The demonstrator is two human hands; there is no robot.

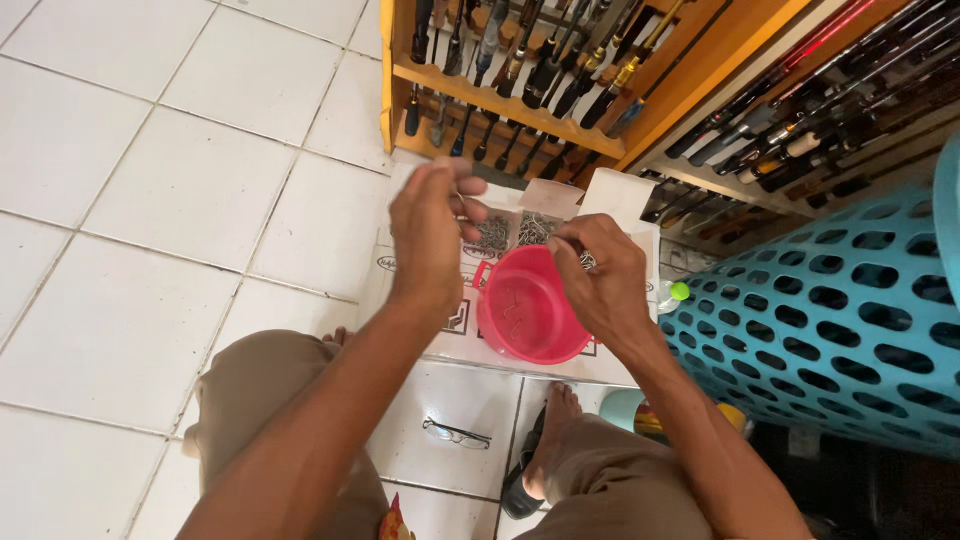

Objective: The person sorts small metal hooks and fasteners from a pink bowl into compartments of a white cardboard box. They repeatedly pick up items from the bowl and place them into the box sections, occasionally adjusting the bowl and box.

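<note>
The person's two bare forearms rise from the bottom edge, over knees in tan trousers and a bare foot (556, 415) planted on the white tiled floor (150, 200). Between the legs, a pair of spectacles (456, 433) lies flat on a tile. Further out, the left hand (428, 235) is raised above a sheet of white cardboard (620, 195) spread on the floor, its fingers drawn together in a pinch; whatever it grips is too thin to make out. The right hand (598, 280), with a ring on one finger, hovers over the far right rim of a small pink bucket (528, 310), its fingertips also closed together, apparently on something fine that cannot be told. The bucket stands upright on the cardboard between the two hands, its handle down on the left side, with a few thin curled pieces on its bottom. Just beyond the bucket, and partly behind the hands, lie clear plastic bags of small metal hooks (512, 232). To the right, a teal perforated laundry basket (840, 320) lies close by the right forearm. At the top, a wooden rack (500, 100) holds a row of fishing rods (560, 60) upright, with more rods stacked along the right.
</note>
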